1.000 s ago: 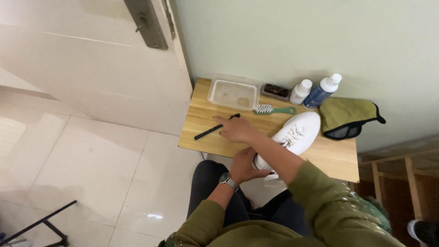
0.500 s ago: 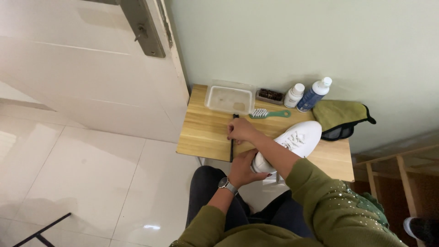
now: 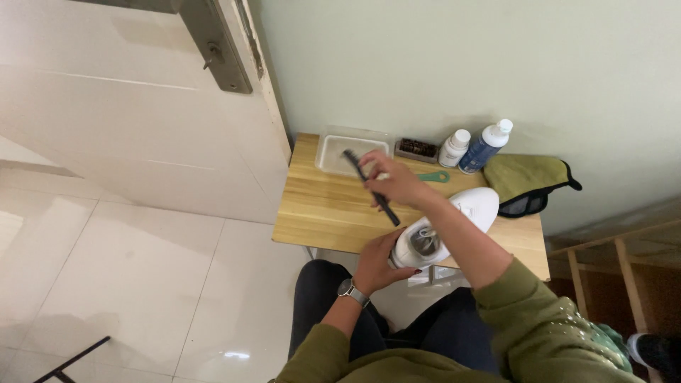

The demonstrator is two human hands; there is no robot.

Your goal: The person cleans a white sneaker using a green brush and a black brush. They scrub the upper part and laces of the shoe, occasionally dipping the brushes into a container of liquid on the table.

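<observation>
A: Status on the shoe?

B: White sneaker lies on the table at its near edge, heel end toward the person. Left hand has its grip closed around the heel, steadying it. Right hand has a closed grip on the handle of a thin black brush, bristle end raised over the tray.

A: Any scrubbing going on?

B: Not at this instant. Brush is in the air, clear of the shoe. Judgement: early stage, tool in hand, cleaning itself mostly left. Shoe upper looks white already, but dirt is too small to tell from here.

A: Containers?

B: 3. Clear shallow plastic tray at the back of the table; contents unclear, possibly liquid, cannot confirm. Small white bottle and taller blue bottle with white cap stand side by side against the wall, both capped. Fill levels not visible.

A: Other kit?

B: Dark-bristled block brush between tray and bottles. Green-handled brush lying flat, partly behind the right hand. Olive cloth bunched at the right end of the table, beside the shoe's toe.
</observation>
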